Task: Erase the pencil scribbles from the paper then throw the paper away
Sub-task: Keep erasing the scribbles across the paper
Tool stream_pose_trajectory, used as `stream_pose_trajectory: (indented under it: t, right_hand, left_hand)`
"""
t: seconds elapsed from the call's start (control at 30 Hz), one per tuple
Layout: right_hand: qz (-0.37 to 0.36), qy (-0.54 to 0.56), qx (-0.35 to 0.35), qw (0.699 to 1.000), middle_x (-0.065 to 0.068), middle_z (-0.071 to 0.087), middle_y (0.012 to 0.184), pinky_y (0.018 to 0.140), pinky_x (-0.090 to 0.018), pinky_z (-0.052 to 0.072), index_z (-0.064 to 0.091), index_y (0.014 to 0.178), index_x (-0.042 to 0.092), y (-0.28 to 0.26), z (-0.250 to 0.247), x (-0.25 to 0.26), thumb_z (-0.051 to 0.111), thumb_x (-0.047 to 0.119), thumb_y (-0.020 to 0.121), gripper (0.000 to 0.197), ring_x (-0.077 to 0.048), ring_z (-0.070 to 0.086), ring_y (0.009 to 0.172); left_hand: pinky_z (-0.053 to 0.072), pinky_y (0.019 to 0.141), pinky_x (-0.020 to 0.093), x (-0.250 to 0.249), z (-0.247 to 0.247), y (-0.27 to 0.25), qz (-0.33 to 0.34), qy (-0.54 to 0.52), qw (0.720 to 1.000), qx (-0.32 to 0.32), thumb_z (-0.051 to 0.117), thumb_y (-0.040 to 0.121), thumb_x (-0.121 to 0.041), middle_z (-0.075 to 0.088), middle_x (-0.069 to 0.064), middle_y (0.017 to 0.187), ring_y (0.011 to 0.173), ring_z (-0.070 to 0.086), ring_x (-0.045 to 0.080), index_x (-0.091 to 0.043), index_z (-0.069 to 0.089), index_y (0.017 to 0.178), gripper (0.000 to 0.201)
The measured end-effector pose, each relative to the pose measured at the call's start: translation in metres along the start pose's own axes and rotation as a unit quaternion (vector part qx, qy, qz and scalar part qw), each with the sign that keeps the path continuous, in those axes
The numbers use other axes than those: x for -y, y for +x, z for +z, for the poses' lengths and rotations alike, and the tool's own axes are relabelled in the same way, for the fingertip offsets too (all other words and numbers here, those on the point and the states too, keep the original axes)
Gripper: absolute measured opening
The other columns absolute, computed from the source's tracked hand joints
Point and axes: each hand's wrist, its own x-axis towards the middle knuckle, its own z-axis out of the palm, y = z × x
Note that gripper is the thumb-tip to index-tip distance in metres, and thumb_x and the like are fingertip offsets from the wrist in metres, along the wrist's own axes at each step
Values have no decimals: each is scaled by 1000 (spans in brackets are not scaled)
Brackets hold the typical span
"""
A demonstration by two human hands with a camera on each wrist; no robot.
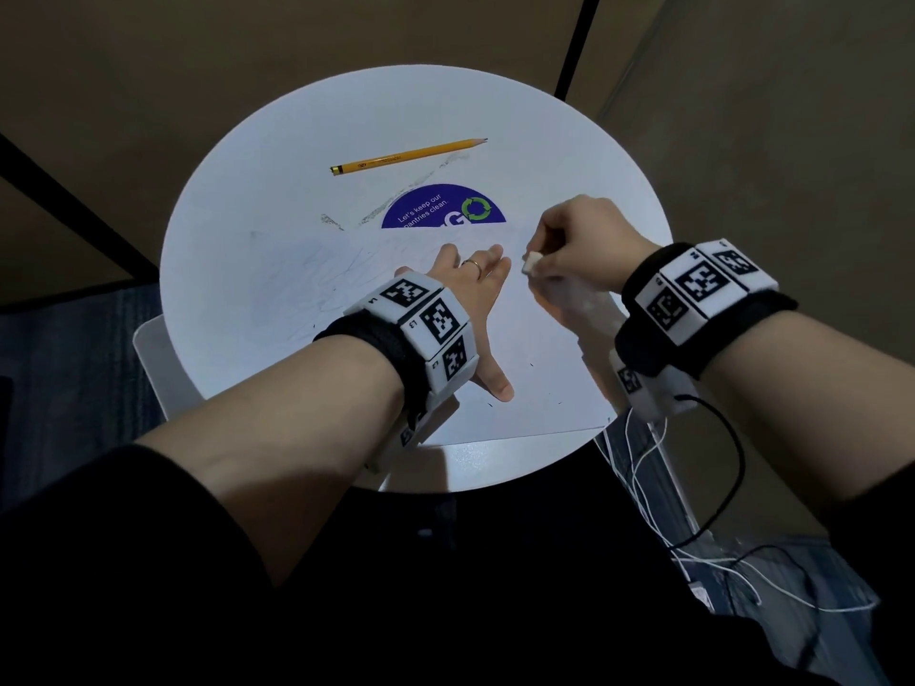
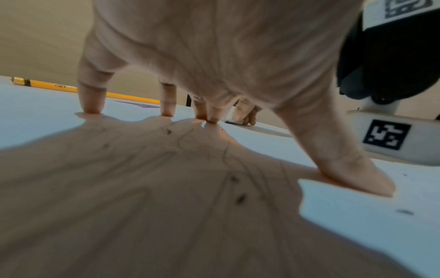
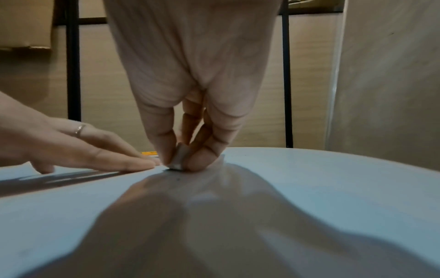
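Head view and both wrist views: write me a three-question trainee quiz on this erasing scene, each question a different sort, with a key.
1. True or false: the left hand lies flat with spread fingers, pressing the paper to the round table.
2. Multiple choice: what does the right hand pinch? A. the yellow pencil B. a small white eraser C. a corner of the paper
3. Fill in: the purple sticker is partly covered by the ____.

Key:
1. True.
2. B; the pencil lies untouched at the table's far side.
3. Paper; its far edge hides the sticker's lower part.
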Motion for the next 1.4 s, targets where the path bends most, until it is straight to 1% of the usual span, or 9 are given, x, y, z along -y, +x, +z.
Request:
stream_pose_trajectory:
  t: [0.3,0.5,0.67,0.73,0.9,1.07,1.17,1.27,1.4]
  right_hand:
    - [22,20,-29,999,-13,67,98,74,-23,43,65,90,0,-5,9,6,63,7,84,10,-22,59,93]
    - [23,-7,-30,999,-14,68,101,83,-29,48,65,91,-2,-4,16,25,57,4,86,11,-26,61,98]
    - [-72,-15,59,996,-8,68,94,60,-16,36,60,79,10,-28,41,52,61,10,83,4,-13,52,79]
    - [-77,-1,68,995,-7,69,92,61,-18,37,58,76,12,-32,44,51,64,13,82,9,-14,54,80]
    - [-34,12,-14,999,-9,68,89,61,-19,36,63,81,6,-23,35,43,66,13,82,7,-15,54,79]
    - [-105,-41,99,989,5,57,72,56,-4,34,44,60,22,-43,47,59,65,11,80,31,-2,45,60]
    - [-95,-46,90,990,13,50,65,56,-2,33,50,67,17,-35,39,56,65,13,81,21,-3,44,61]
    - [-75,-38,56,995,6,58,73,57,-7,32,56,75,12,-25,35,53,65,12,81,12,-11,49,72]
    - [-75,-20,104,992,16,51,65,55,-1,34,54,68,15,-28,39,53,69,13,79,19,-2,48,62]
  left_hand:
    - [35,104,45,31,4,-17,-21,-12,1000,4,74,60,-65,-2,-8,157,142,7,21,-20,-3,151,127]
    - [37,101,46,43,16,-25,-22,0,1000,7,71,58,-71,-7,-11,157,140,10,22,-27,-6,150,128]
    - [37,99,47,43,18,-24,-20,-11,1000,-7,73,56,-70,-4,-9,157,139,12,23,-27,-5,150,130]
    - [37,99,47,43,19,-24,-20,-10,1000,-8,73,56,-70,-4,-9,157,139,12,23,-27,-6,150,130]
    - [35,101,48,42,18,-25,-22,-20,1000,-3,73,56,-70,-6,-9,158,140,9,24,-27,-7,150,130]
    - [33,103,49,43,20,-24,-23,-28,999,-15,74,56,-69,-4,-9,158,141,9,24,-28,-6,150,130]
    - [32,104,48,43,20,-24,-23,-23,999,-17,73,56,-70,-4,-9,158,142,9,23,-25,-7,150,131]
    - [32,105,47,44,21,-24,-28,-31,999,-20,73,56,-70,-4,-8,158,142,8,22,-22,-7,150,133]
    - [35,103,42,46,22,-24,-30,-60,997,-38,77,53,-68,6,-3,155,140,12,20,-17,2,150,133]
